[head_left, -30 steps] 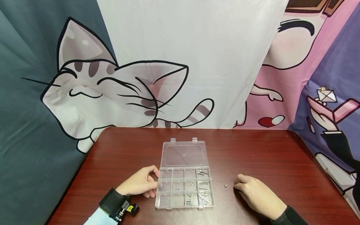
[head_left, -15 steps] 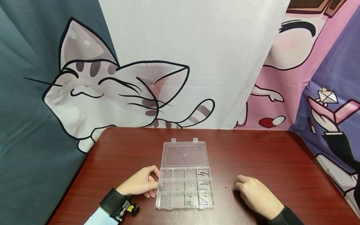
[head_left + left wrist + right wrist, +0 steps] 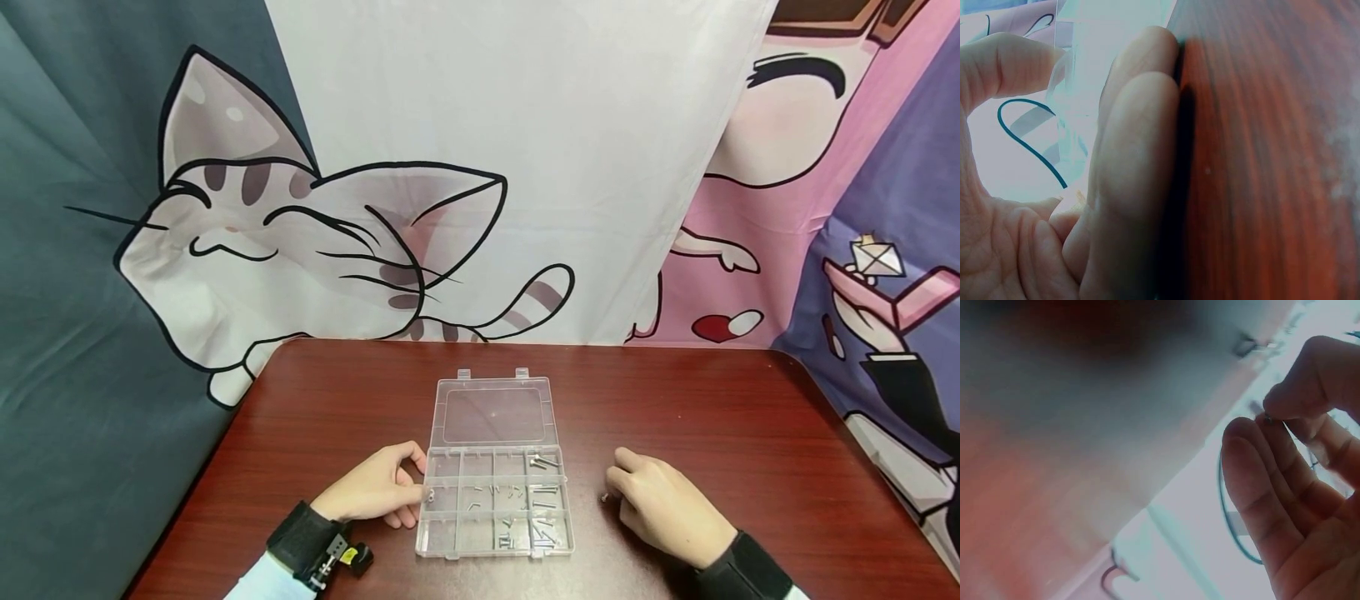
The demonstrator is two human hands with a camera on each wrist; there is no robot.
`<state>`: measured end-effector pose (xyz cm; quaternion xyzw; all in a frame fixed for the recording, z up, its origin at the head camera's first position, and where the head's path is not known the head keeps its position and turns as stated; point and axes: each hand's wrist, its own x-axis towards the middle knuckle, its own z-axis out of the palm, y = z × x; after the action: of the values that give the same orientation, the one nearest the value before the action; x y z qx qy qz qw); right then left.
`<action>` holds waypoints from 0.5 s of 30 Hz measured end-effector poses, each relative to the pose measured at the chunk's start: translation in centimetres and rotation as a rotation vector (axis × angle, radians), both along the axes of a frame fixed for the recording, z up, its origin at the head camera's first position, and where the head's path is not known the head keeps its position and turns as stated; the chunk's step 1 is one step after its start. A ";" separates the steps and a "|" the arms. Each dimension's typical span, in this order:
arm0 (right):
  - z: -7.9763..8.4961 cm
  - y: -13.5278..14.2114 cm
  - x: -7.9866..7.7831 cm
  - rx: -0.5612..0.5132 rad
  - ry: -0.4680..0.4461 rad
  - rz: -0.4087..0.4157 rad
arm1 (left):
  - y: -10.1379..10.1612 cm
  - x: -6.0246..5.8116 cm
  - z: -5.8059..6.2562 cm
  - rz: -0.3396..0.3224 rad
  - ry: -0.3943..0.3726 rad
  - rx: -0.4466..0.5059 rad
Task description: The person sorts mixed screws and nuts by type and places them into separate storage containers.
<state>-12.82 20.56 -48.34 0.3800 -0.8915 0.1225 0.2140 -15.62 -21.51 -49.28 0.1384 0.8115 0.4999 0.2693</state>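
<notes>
A clear plastic compartment box (image 3: 438,533) lies with its lid (image 3: 495,412) folded back, and several small screws (image 3: 542,461) lie in its compartments. My left hand (image 3: 375,490) grips the box's left edge. In the left wrist view, the thumb (image 3: 1013,65) is on the edge, and the fingers (image 3: 1135,144) lie along the side near the tabletop. To the right of the box, my right hand (image 3: 663,504) pinches a small screw (image 3: 604,497) at its fingertips. The right wrist view shows a bit of metal (image 3: 1266,417) between thumb and fingers.
The brown wooden table (image 3: 337,392) reaches back to a hanging cloth (image 3: 592,125) printed with cartoon figures. A wrist camera (image 3: 348,557) on a black band sticks out beside my left wrist, close to the table.
My right hand has moved left to the loose screw, and its fingertips now meet it. The left hand and the box stay where they were.
</notes>
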 end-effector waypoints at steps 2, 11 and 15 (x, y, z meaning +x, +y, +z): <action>0.6 -0.9 -0.3 -0.027 -0.024 0.030 | 0.0 0.0 0.0 0.000 0.000 0.001; 2.4 -6.3 -2.0 -0.031 -0.105 0.156 | -0.2 0.0 0.1 0.001 -0.007 -0.004; 2.8 -8.0 -2.9 -0.048 -0.124 0.194 | 0.0 0.0 0.1 -0.002 -0.006 -0.001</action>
<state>-15.71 12.58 -45.52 0.4511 -0.8589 0.1872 0.1543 -15.61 -21.55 -49.15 0.1376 0.8107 0.4998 0.2721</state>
